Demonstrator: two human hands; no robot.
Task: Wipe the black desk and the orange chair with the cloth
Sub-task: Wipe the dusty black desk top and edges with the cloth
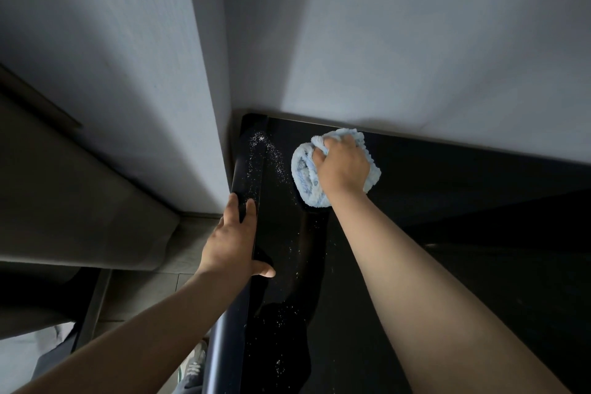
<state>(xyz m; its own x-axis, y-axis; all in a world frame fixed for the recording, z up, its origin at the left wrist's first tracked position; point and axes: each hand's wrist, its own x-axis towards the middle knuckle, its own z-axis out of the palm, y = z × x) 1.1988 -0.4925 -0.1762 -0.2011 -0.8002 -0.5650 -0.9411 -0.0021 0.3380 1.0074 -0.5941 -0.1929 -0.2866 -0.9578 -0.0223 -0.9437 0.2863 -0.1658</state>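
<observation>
The glossy black desk [463,201] fills the lower right of the head view, pushed into a corner of the wall. A bunched light-blue fluffy cloth [305,169] lies on the desk near its far left corner. My right hand [343,166] grips the cloth from above and presses it onto the surface. My left hand [233,243] holds the desk's rounded left edge, fingers over the side and thumb on top. White crumbs [265,153] are scattered along the left strip of the desk. The orange chair is out of view.
Grey-white walls [415,41] meet just behind the desk's far left corner. A grey upholstered surface [80,201] lies to the left, over a tiled floor [150,291]. A shoe [193,365] shows below the desk edge.
</observation>
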